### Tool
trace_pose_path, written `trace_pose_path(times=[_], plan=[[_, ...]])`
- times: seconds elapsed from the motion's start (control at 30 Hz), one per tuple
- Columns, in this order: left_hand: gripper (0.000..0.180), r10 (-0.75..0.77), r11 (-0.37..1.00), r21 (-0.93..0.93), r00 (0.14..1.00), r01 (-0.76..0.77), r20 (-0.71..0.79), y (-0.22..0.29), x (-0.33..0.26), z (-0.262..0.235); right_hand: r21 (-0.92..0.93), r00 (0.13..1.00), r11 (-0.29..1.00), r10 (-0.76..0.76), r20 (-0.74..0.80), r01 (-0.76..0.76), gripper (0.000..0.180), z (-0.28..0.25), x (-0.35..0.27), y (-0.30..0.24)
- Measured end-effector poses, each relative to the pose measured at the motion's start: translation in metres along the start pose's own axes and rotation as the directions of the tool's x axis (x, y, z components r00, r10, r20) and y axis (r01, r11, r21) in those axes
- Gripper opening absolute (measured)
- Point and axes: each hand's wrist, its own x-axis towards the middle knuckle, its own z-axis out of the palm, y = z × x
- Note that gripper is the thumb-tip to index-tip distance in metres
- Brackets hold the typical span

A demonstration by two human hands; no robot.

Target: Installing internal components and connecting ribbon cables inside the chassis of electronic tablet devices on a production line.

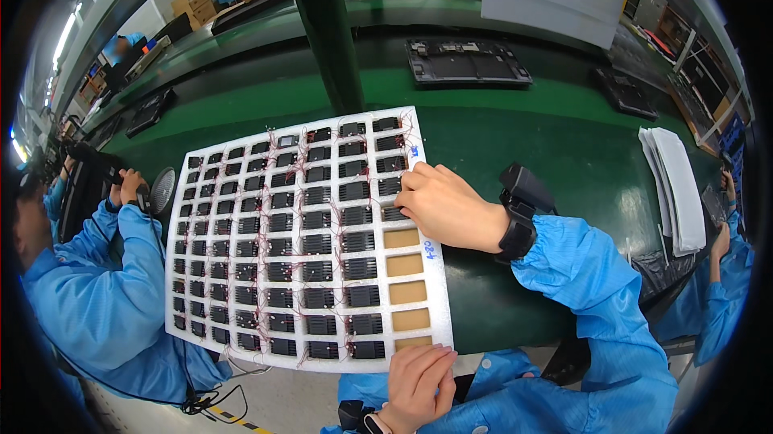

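Note:
A white foam tray [440,297] lies tilted on the bench, its many slots holding small black ribbed parts [357,215] with thin red wires. In its right-hand column, several nearer slots show only a tan bottom [407,292]. My right hand [451,207] reaches over the right edge, fingertips pinched at a small black part [393,213] in that column; the fingers partly hide it. At the tray's near right corner rests my left hand [419,386], fingers stretched out and holding nothing visible.
Black device housings lie beyond on the green conveyor, one at centre [469,64] and another at right [626,92]. A green post [324,31] rises behind the tray. White sheets [675,192] lie at right. Co-workers in blue sit left [105,273] and right [713,305].

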Motion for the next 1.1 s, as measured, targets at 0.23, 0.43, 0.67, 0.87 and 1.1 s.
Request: trace_pose_path(times=[0.23,0.43,0.67,0.87,1.1], plan=[[0.027,-0.001,1.000,0.011,1.000,0.001,-0.005,0.002,0.000,0.000,0.080,0.998,0.996,0.032,-0.054,-0.028,0.008,-0.004,0.001,-0.001],[0.026,0.005,1.000,0.018,1.000,-0.005,0.003,0.002,0.000,-0.002,0.188,0.983,0.982,0.036,-0.178,-0.002,0.010,-0.008,0.000,-0.006],[0.029,-0.009,1.000,-0.004,1.000,0.009,0.013,-0.005,-0.007,-0.003,0.834,0.970,0.543,0.238,-0.041,-0.097,0.018,-0.035,0.006,0.015],[0.032,-0.126,0.991,0.026,0.990,0.128,-0.056,0.000,0.023,-0.024,0.974,0.957,-0.151,0.214,0.196,-0.166,0.017,-0.071,-0.005,0.000],[0.030,-0.463,0.852,-0.350,0.873,0.390,-0.155,0.005,0.056,-0.025,0.921,0.951,-0.239,-0.029,0.309,-0.307,0.018,-0.085,-0.019,-0.040]])
